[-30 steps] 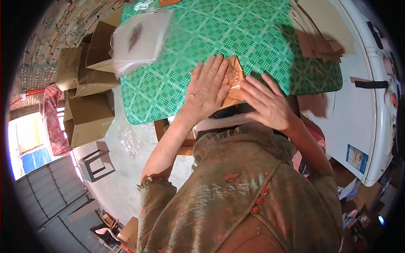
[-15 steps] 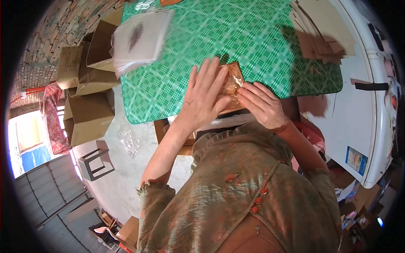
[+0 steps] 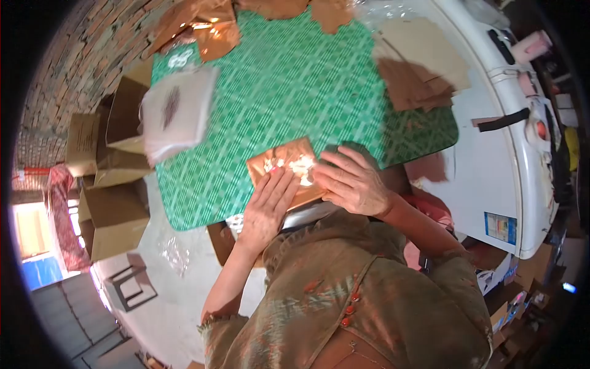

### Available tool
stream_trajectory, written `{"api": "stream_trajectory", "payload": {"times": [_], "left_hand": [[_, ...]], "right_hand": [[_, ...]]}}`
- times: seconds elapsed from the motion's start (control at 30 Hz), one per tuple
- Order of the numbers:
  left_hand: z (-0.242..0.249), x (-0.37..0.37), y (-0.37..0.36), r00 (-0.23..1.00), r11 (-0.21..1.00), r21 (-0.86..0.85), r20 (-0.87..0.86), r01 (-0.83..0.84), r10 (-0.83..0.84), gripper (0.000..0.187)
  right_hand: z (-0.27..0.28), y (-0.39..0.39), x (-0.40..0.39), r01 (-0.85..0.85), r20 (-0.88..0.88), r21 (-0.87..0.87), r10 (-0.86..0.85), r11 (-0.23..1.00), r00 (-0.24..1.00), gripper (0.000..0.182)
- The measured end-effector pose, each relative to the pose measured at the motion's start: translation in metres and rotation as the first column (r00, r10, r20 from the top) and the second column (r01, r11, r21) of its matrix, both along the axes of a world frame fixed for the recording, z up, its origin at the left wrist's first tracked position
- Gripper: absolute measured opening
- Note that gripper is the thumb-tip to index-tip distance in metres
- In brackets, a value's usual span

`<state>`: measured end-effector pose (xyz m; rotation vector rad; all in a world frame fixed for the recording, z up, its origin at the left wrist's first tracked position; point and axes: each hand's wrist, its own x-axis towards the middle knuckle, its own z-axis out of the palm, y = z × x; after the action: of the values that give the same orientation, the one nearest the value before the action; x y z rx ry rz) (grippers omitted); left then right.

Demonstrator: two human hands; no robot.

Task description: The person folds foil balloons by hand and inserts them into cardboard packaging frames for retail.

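A shiny copper-coloured foil packet (image 3: 294,151) lies flat near the front edge of the green checked tablecloth (image 3: 276,80), with bright light glinting off it. My left hand (image 3: 267,208) rests on its lower left part, fingers stretched out flat and close together. At the packet's right side is my right hand (image 3: 353,184), its fingers extended and slightly apart. The right fingertips reach the packet's right edge; whether they press on it cannot be made out. Both hands cover parts of the packet.
A stack of clear plastic bags (image 3: 184,117) lies at the table's left. Brown paper sheets (image 3: 424,58) sit at the right, beside a white appliance (image 3: 467,166). More copper foil (image 3: 215,34) lies at the far edge. Open cardboard boxes (image 3: 123,206) stand on the left.
My left hand, raised with fingers spread over the packet before, now lies flat on it. My right hand has shifted along the packet's right edge. The view has tilted, showing more of the far table.
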<state>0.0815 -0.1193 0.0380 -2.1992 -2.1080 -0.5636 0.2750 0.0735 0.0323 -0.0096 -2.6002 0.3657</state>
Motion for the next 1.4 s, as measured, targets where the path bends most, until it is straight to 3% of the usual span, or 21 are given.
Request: {"api": "stream_trajectory", "payload": {"times": [0.1, 0.17, 0.23, 0.3, 0.43, 0.5, 0.6, 0.8, 0.9, 1.0, 1.2, 1.3, 1.4], "left_hand": [[-0.001, -0.001, -0.002, 1.000, 1.000, -0.018, -0.023, 0.000, -0.001, 0.053], [0.001, 0.000, -0.002, 1.000, 1.000, -0.021, -0.011, 0.005, -0.005, 0.053], [0.002, 0.000, -0.002, 1.000, 1.000, -0.020, -0.012, 0.008, -0.008, 0.054], [0.000, 0.000, -0.002, 1.000, 1.000, -0.013, -0.022, 0.007, -0.007, 0.055], [0.002, 0.000, -0.003, 1.000, 1.000, -0.024, 0.001, 0.008, -0.008, 0.056], [0.002, 0.000, -0.003, 1.000, 0.999, -0.032, -0.001, 0.010, -0.010, 0.059], [0.000, -0.001, -0.004, 1.000, 0.999, -0.048, -0.002, 0.014, -0.014, 0.062], [0.000, -0.001, -0.004, 1.000, 0.998, -0.068, -0.003, 0.018, -0.018, 0.063], [0.002, -0.001, -0.004, 1.000, 0.997, -0.077, 0.014, 0.018, -0.017, 0.063], [0.000, -0.001, -0.004, 1.000, 0.997, -0.071, 0.009, 0.013, -0.013, 0.063], [0.004, -0.001, -0.002, 1.000, 0.997, -0.074, 0.016, 0.007, -0.006, 0.057], [0.002, 0.000, -0.001, 1.000, 0.999, -0.047, 0.022, -0.001, 0.002, 0.052], [0.003, 0.000, -0.001, 1.000, 0.999, -0.052, 0.014, -0.001, 0.002, 0.049]], "right_hand": [[0.040, 0.059, 0.003, 0.134, -0.140, 0.171, -0.111, 0.976, 0.984, 0.037], [0.060, 0.107, 0.002, 0.414, -0.153, 0.107, -0.397, 0.904, 0.905, 0.038], [0.080, 0.165, 0.009, 0.498, -0.139, 0.309, -0.479, 0.810, 0.867, 0.043], [0.070, 0.250, 0.018, 0.512, -0.044, 0.366, -0.535, 0.777, 0.843, 0.049], [0.092, 0.313, 0.013, 0.509, 0.234, 0.063, -0.509, 0.858, 0.828, 0.054], [0.085, 0.322, 0.003, 0.527, 0.356, -0.004, -0.491, 0.850, 0.795, 0.061], [0.078, 0.322, -0.005, 0.590, 0.411, 0.110, -0.577, 0.800, 0.705, 0.073], [0.078, 0.334, -0.002, 0.474, 0.387, 0.000, -0.437, 0.880, 0.812, 0.074], [0.095, 0.319, -0.005, 0.455, 0.452, -0.006, -0.404, 0.890, 0.795, 0.075], [0.089, 0.291, -0.009, 0.524, 0.390, 0.092, -0.515, 0.847, 0.763, 0.079], [0.095, 0.282, -0.011, 0.542, 0.440, 0.026, -0.497, 0.840, 0.748, 0.097], [0.092, 0.293, -0.014, 0.513, 0.408, 0.043, -0.483, 0.857, 0.774, 0.095], [0.104, 0.296, -0.023, 0.505, 0.450, -0.001, -0.450, 0.863, 0.771, 0.080]]}}
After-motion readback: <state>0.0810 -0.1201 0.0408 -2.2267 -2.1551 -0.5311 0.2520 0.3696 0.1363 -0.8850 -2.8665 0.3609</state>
